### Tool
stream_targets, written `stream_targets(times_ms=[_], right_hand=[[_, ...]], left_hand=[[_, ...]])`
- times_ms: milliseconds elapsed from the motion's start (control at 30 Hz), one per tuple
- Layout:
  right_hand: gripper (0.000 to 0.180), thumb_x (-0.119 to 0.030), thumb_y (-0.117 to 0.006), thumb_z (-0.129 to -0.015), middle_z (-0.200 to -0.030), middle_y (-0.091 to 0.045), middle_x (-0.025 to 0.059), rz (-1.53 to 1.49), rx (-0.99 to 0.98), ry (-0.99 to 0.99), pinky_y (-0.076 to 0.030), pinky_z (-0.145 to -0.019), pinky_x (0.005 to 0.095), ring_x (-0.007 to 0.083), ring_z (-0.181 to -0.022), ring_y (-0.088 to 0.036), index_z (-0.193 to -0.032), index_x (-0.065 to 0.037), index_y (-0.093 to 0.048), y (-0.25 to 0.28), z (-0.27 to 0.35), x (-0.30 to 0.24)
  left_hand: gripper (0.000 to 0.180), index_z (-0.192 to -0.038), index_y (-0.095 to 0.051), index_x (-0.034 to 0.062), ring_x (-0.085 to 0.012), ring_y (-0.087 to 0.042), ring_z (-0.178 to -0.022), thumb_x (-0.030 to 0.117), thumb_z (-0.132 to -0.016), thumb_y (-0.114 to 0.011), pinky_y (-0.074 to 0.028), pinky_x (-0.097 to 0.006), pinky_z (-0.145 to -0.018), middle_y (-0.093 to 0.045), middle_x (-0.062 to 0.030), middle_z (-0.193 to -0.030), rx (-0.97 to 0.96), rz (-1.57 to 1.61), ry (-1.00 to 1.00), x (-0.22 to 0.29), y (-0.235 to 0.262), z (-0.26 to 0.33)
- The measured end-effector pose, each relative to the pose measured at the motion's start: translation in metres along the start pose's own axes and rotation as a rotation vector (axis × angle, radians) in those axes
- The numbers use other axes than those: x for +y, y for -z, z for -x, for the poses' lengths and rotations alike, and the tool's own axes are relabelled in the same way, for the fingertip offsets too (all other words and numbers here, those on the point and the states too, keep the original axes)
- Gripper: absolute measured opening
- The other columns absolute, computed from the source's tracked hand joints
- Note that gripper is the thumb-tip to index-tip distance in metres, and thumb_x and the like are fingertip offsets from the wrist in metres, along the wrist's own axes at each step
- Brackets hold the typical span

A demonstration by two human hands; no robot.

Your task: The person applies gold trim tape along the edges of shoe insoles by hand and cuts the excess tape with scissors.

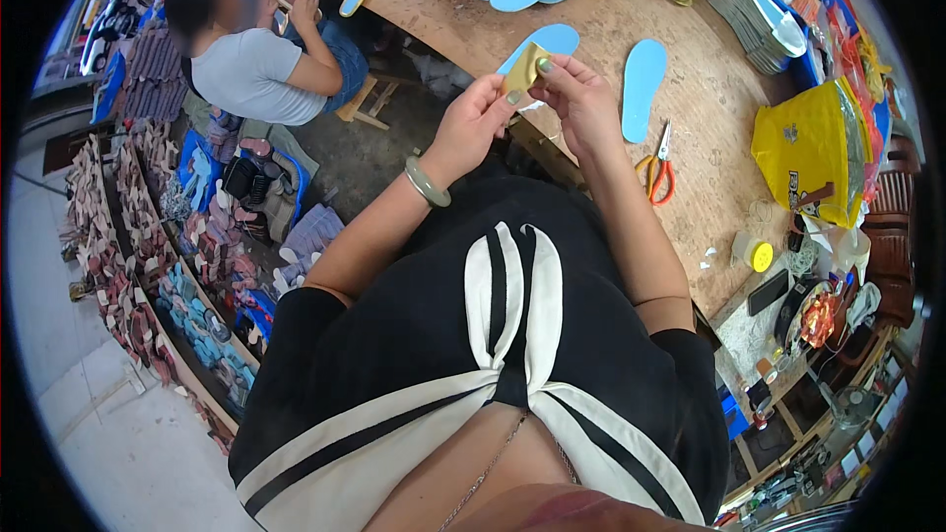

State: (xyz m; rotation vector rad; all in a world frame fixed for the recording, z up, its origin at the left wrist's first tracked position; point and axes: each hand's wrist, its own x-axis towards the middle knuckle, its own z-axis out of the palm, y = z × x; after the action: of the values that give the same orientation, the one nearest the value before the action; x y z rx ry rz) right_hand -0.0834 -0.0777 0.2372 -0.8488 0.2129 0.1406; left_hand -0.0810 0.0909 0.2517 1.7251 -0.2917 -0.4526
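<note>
Got both hands up over the near edge of the wooden desk (690,89). My left hand (471,123) and right hand (581,99) both have fingers clamped on a small shiny gold strip of material (524,67), held in the air between them. Just behind it, a light blue foam insole (552,39) lies on the desk; another (642,79) lies to the right. Orange-handled scissors (660,167) sit near my right forearm, a yellow plastic bag (813,148) further right.
</note>
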Motion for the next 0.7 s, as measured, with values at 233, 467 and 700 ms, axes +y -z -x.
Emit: stream_targets(times_ms=[233,467,700], right_hand=[[0.015,-0.008,-0.058,-0.086,-0.09,-0.062,0.0056,-0.149,0.252,0.141,-0.049,-0.073,0.0268,0.014,-0.079,-0.06,-0.099,0.0,-0.058,0.054,0.012,-0.003],[0.024,0.001,-0.055,-0.083,-0.094,-0.062,0.0122,-0.071,0.354,0.616,-0.049,-0.079,0.0325,0.0187,-0.085,-0.06,-0.107,0.002,-0.055,0.081,0.093,-0.073],[0.005,-0.011,-0.062,-0.08,-0.071,-0.038,0.0009,-0.018,0.129,0.906,-0.029,-0.052,0.0242,0.0138,-0.065,-0.037,-0.084,-0.01,-0.06,0.048,0.155,-0.124]], left_hand=[[0.018,-0.095,-0.062,0.0004,-0.0058,-0.055,-0.07,0.017,-0.089,-0.056,-0.046,-0.02,-0.066,-0.06,-0.0002,-0.075,-0.333,0.045,0.325,-0.086,0.016,0.006],[0.022,-0.103,-0.066,0.0108,-0.0149,-0.06,-0.079,0.019,-0.084,-0.059,-0.045,-0.027,-0.076,-0.066,-0.0046,-0.086,-0.472,-0.617,0.722,-0.227,0.095,-0.008],[0.043,-0.125,-0.046,0.0151,-0.0296,-0.043,-0.12,0.015,-0.083,-0.054,-0.037,-0.049,-0.091,-0.045,-0.0111,-0.128,-0.193,-1.26,0.549,-0.239,0.09,-0.039]])
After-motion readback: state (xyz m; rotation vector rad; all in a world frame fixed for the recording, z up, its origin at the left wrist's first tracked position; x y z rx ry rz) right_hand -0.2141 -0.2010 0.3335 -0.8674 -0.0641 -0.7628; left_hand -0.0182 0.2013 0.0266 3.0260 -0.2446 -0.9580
